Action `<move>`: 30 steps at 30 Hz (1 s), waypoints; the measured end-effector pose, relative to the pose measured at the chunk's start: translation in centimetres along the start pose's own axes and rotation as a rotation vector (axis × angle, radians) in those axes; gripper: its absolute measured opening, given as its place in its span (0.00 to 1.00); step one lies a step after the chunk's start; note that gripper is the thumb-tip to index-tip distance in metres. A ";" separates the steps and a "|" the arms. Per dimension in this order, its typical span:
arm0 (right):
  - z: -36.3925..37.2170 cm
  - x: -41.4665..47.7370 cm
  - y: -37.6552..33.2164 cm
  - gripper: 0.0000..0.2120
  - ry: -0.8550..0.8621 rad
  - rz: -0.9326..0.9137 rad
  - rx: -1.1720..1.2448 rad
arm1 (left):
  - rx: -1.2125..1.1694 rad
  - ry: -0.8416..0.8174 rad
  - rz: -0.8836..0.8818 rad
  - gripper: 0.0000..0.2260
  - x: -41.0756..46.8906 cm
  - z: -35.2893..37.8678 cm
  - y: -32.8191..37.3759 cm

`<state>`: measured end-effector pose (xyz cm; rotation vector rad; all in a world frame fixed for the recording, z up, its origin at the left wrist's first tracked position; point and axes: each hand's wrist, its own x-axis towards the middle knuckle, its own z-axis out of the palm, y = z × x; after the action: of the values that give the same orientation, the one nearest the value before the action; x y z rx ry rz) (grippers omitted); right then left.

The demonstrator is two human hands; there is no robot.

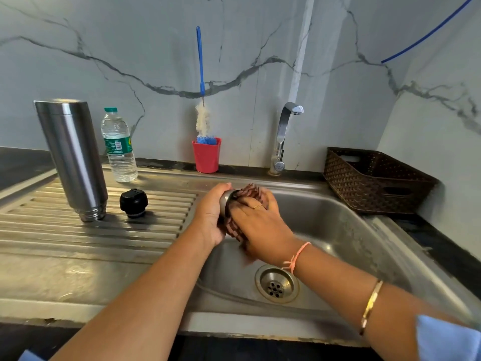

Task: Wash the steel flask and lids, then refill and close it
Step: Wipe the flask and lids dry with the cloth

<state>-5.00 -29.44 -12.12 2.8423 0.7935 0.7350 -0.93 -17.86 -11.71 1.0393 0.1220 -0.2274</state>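
The steel flask (pixel 71 157) stands upside down on the ribbed draining board (pixel 52 230), with the black inner lid (pixel 133 203) beside it to the right. Over the sink basin (pixel 338 230), my left hand (pixel 212 217) grips a steel cup lid (pixel 226 198), mostly hidden by both hands. My right hand (pixel 260 225) holds a brown checked cloth (pixel 234 226) pressed against that lid, with part of the cloth bunched above my fingers.
A plastic water bottle (pixel 118 145) stands behind the flask. A red cup (pixel 207 155) with a bottle brush (pixel 202 118) sits at the wall. The tap (pixel 282 136) is off. A brown basket (pixel 374 178) is at the right. The drain (pixel 276 284) lies below my hands.
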 end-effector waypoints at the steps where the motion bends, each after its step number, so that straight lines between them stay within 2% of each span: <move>1: 0.3 -0.2 0.4 0.22 0.074 -0.068 -0.194 | 0.035 0.033 -0.017 0.09 -0.1 0.1 0.0; 3: 0.5 -0.5 0.5 0.21 0.109 -0.124 -0.309 | 0.122 0.087 0.023 0.08 0.0 0.3 -0.1; 6: 0.1 -0.1 -0.5 0.20 0.010 -0.045 -0.188 | 0.204 0.133 0.108 0.07 0.3 0.4 -0.2; 10: -1.5 0.9 -0.9 0.18 -0.151 0.132 0.265 | 0.157 0.088 0.099 0.06 0.1 0.3 -0.2; 17: -4.3 1.2 1.9 0.05 -0.335 0.269 0.927 | 0.125 -0.057 0.195 0.05 -0.4 0.6 -0.2; 19: -4.9 0.6 3.1 0.05 -0.300 0.396 1.168 | 0.047 -0.094 0.126 0.06 -0.7 0.7 -0.2; 22: -4.8 -0.1 4.1 0.10 -0.135 0.622 1.519 | -0.197 -0.076 -0.011 0.17 -0.9 0.4 0.2; 24: -4.6 -0.1 4.3 0.12 0.011 0.749 1.563 | -0.312 -0.030 -0.053 0.24 -0.7 0.0 0.4; 26: -4.4 0.2 4.2 0.11 0.126 0.901 1.554 | -0.312 -0.011 -0.063 0.28 -0.6 -0.1 0.7; 27: -4.3 0.4 4.0 0.09 0.162 0.975 1.552 | -0.297 -0.020 -0.058 0.28 -0.7 0.0 0.7; 30: -3.9 0.8 3.5 0.08 0.199 1.174 1.593 | -0.322 -0.029 -0.027 0.18 -0.3 0.1 0.5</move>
<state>-4.67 -32.14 -7.61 4.6630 -1.1010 0.4271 -1.11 -17.68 -11.11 0.7140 0.1411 -0.2384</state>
